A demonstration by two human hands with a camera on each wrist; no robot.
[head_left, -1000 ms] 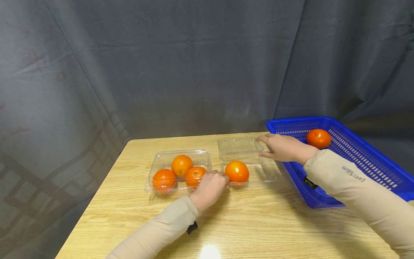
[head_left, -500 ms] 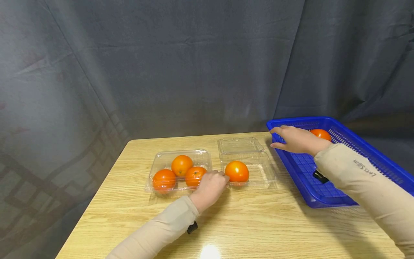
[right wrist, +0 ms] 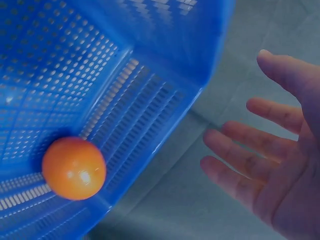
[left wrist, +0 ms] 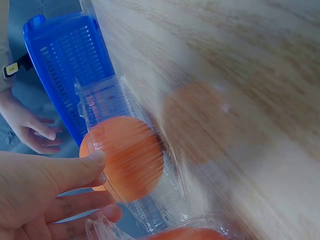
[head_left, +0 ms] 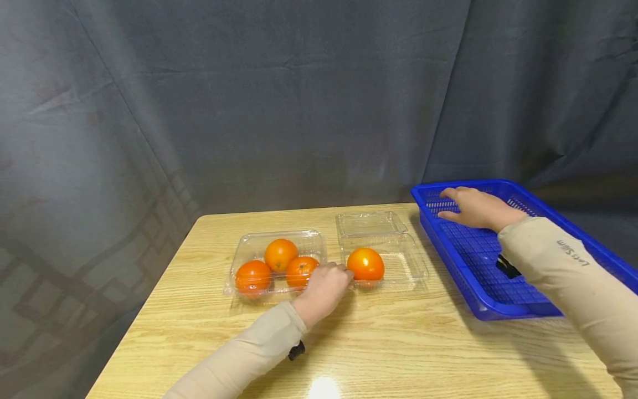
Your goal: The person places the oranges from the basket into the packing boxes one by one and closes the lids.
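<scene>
- Left grip (head_left: 325,287): thumb and fingers look pinched together on the near rim of the open clear box (head_left: 406,260), at its left corner; probably steadying it, since thin plastic slides easily.
- Boxed fruit (head_left: 365,264): one round orange fruit inside that box, just right of the left grip, on the box's left side; room remains beside it, to its right.
- Lid (head_left: 371,223): folded back on the far side, beyond the left grip, presumably so the box can be reached from above.
- Right grip (head_left: 471,208): fingers and thumb spread apart, nothing between them; over the blue basket (head_left: 477,252), likely held wide to fit round a fruit.
- Basket fruit (right wrist: 74,168): one, in a basket corner near the right grip, not touching it; hidden behind that hand in the head view.
- Filled box (head_left: 311,241): left of and beyond the left grip, partly covered by it; three fruits (head_left: 281,255) inside, lid apparently down, probably parked out of the way.
- Worktop (head_left: 379,343): under both boxes; basket sits at its right, seemingly for right-side reach.
</scene>
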